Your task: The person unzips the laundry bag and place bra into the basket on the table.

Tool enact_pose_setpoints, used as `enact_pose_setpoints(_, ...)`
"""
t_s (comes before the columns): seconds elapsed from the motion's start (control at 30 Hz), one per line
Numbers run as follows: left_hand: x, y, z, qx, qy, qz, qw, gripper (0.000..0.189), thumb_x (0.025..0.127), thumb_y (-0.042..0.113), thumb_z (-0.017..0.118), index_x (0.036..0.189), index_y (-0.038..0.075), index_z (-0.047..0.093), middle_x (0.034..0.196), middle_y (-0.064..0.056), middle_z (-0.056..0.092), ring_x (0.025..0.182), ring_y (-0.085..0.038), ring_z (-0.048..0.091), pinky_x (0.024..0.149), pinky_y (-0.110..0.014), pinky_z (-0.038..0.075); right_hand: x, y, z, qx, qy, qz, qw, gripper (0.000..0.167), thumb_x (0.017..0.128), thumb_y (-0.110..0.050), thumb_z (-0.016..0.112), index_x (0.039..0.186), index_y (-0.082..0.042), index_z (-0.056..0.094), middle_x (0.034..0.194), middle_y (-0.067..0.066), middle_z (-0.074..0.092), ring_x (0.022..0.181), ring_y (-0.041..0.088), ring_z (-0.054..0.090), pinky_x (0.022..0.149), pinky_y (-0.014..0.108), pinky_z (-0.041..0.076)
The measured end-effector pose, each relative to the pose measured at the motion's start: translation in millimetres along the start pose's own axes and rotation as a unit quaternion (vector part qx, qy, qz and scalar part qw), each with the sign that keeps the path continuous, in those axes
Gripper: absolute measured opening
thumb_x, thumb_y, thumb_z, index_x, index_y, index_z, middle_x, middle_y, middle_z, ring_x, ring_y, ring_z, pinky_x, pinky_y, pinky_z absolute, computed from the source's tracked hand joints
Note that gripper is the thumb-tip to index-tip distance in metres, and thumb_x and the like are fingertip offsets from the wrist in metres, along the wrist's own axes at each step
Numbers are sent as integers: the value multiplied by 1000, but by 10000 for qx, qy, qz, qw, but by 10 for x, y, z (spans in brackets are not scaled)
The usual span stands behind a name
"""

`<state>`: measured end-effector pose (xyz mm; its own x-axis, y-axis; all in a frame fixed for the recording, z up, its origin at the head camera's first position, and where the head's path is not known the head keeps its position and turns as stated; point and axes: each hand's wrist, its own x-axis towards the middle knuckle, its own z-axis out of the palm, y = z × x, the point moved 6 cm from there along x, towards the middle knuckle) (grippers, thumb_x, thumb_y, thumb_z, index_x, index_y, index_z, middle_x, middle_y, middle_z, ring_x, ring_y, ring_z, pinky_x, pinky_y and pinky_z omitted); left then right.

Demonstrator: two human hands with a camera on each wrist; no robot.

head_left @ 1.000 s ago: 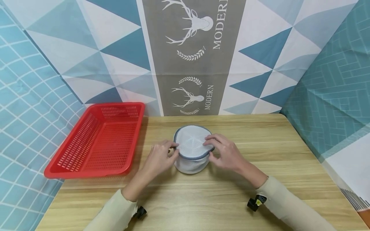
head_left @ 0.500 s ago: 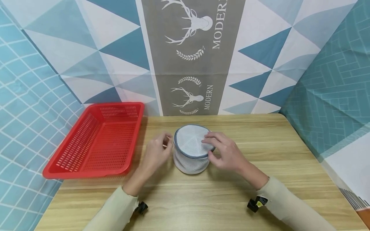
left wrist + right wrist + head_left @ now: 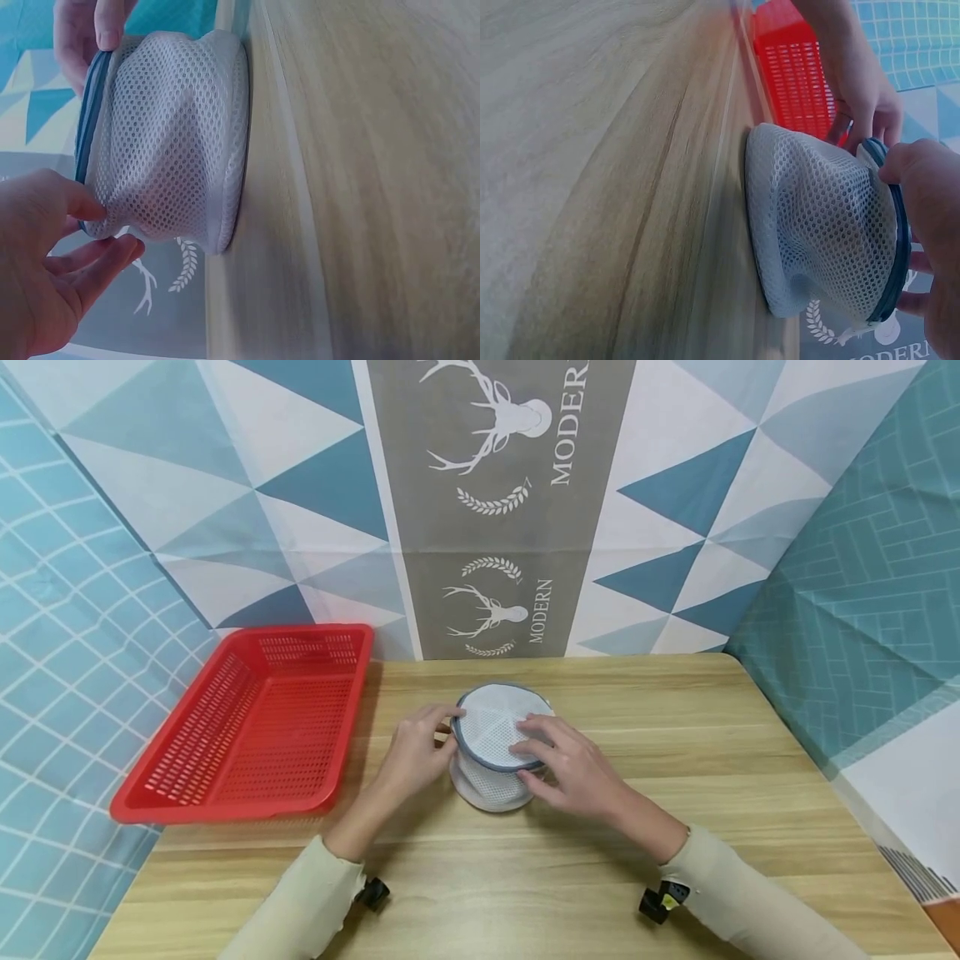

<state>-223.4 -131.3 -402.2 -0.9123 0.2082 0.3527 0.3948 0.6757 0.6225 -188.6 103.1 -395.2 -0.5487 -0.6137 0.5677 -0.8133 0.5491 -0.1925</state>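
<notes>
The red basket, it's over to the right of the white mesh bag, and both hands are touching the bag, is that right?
Not quite, the side is wrong: the head view shows the red basket to the left of the white mesh bag. The rest is right: the left hand and the right hand are both touching the bag.
</notes>
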Motion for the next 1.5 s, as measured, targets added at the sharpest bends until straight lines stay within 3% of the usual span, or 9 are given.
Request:
enact_pose_setpoints(0.27,-102,71,-31,326,145,448,9984,27,91,-4,82,118,1,80,123,-22,80,104,-35,85,81,-34,72,-14,142,2,235,131,32,9996,27,82,-11,79,109,-12,78,143,15,74,140,40,70,115,59,61)
enact_pose_setpoints(0.37,-159,126,-37,719,203,727,9946,25,91,3,88,115,4,81,117,-18,82,93,-28,83,78,-35,71,-8,217,-14,264,129,85,9995,25,80,-9,75,106,-11,75,141,17,74,139,42,71,113,59,63)
enact_pose_setpoints(0.5,-258,212,-35,1203,188,1136,9860,24,90,11,93,111,9,81,109,-10,83,72,-17,70,68,-29,61,-1,338,-37,391,185,305,9986,25,79,-1,69,103,-10,74,141,20,73,141,45,70,108,56,65)
enact_pose_setpoints(0.6,-317,258,-39,1221,181,1343,9832,22,90,12,93,109,10,80,106,-8,83,69,-18,69,65,-27,59,1,399,-50,499,186,455,9975,26,80,3,68,102,-9,73,142,21,73,143,46,70,110,56,64)
enact_pose_setpoints(0.73,-318,263,-63,1029,215,1384,9848,19,92,10,90,107,9,79,106,-8,84,83,-23,81,74,-34,67,11,420,-59,496,76,482,9976,25,81,2,68,103,-9,74,143,21,73,144,46,69,115,57,61)
enact_pose_setpoints(0.93,-200,186,-174,687,331,828,9936,14,98,13,84,109,11,76,103,-9,88,95,-25,85,77,-39,70,114,401,-185,506,258,230,9981,31,82,-5,69,111,-10,77,143,19,74,138,43,72,101,56,66)
enact_pose_setpoints(1.1,-94,58,-205,464,383,139,9981,23,102,21,80,121,10,74,112,-11,88,98,-27,86,82,-46,70,225,369,-233,436,327,-28,9985,38,89,-19,81,126,-12,79,146,18,75,144,44,68,111,63,62)
enact_pose_setpoints(1.37,-91,-95,-79,299,-141,-678,9972,35,104,32,79,130,9,74,119,-12,86,106,-29,85,97,-53,67,207,365,-78,260,-211,-149,9993,59,89,-38,89,141,-14,76,155,21,70,150,49,63,117,66,58)
enact_pose_setpoints(1.5,-114,-126,-33,315,-418,-843,9951,32,104,33,77,126,10,76,121,-10,85,110,-28,85,99,-51,67,190,364,-31,223,-451,-124,9987,64,86,-39,92,143,-15,76,158,20,68,151,48,63,115,65,59)
